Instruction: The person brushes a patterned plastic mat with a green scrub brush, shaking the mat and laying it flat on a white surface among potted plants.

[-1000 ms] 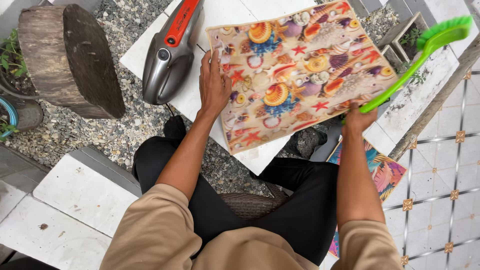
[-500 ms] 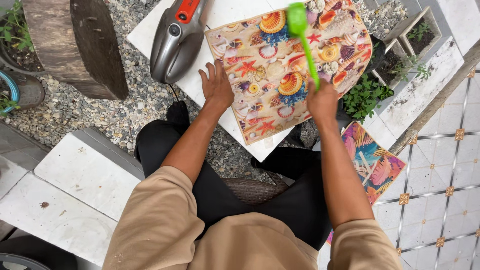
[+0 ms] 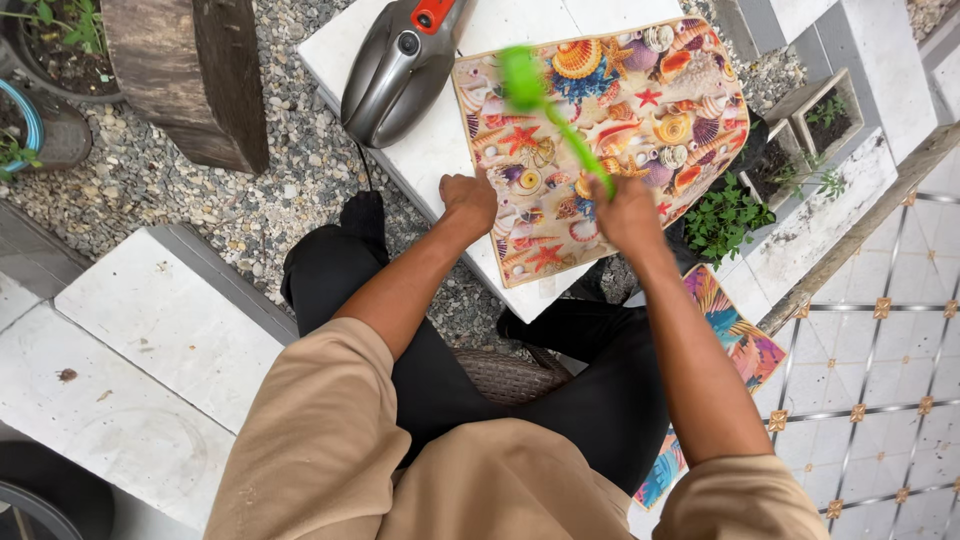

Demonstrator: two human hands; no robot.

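A mat printed with seashells and starfish (image 3: 640,100) lies on a white stone slab (image 3: 440,150). My left hand (image 3: 468,203) rests on the mat's near left edge, fingers curled down on it. My right hand (image 3: 625,212) grips the handle of a green long-handled brush (image 3: 545,105), whose blurred head hangs over the mat's left part. A grey and red handheld vacuum cleaner (image 3: 400,70) lies on the slab just left of the mat.
A tree stump (image 3: 190,75) stands on gravel at the upper left, potted plants (image 3: 40,60) beside it. Small planters with greenery (image 3: 790,150) sit right of the slab. A second mat with a leaf print (image 3: 735,335) lies by my right knee. Patterned tiles are at right.
The brush swung from far right across the mat to its left part. My left hand slid down the mat's left edge toward me and curled. The view shifted.
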